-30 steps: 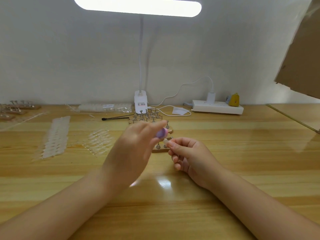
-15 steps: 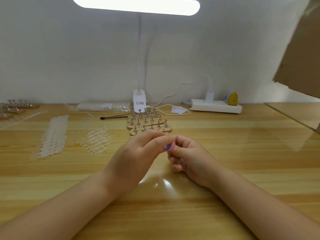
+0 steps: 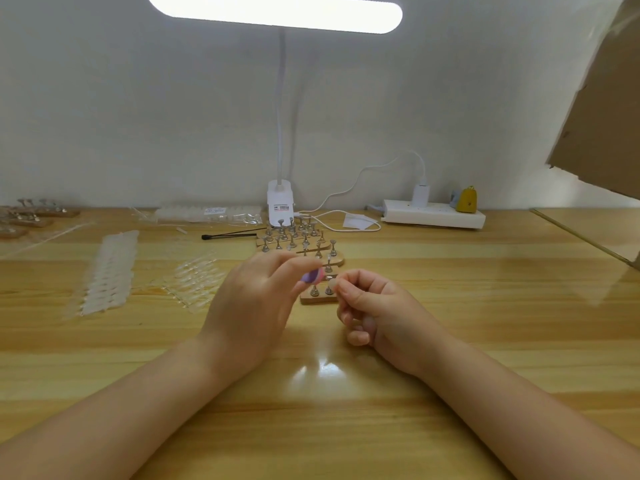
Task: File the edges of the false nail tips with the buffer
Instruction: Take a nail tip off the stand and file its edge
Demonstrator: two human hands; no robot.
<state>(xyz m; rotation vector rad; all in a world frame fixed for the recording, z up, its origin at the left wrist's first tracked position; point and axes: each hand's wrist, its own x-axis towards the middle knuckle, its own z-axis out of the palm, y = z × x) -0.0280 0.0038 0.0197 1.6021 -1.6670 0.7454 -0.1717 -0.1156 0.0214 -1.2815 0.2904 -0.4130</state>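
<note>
My left hand (image 3: 254,306) pinches a small purple and pink buffer (image 3: 312,276) between thumb and fingers. My right hand (image 3: 375,308) pinches a pale, translucent false nail tip (image 3: 332,283) at its fingertips. A small gap lies between the buffer's end and the tip. Both hands hover over the wooden table (image 3: 485,306), just in front of a small wooden stand with metal pegs (image 3: 317,296).
Behind the hands stand more wooden peg holders (image 3: 298,239). Rows of clear nail tips (image 3: 109,271) and a loose clear strip of tips (image 3: 194,275) lie at left. At the back are a black stick (image 3: 230,234), a lamp base (image 3: 280,202) and a white power strip (image 3: 434,216).
Half a second ago the buffer touched the tip with both hands together. Now my left hand has drawn the buffer up and left, away from the tip.
</note>
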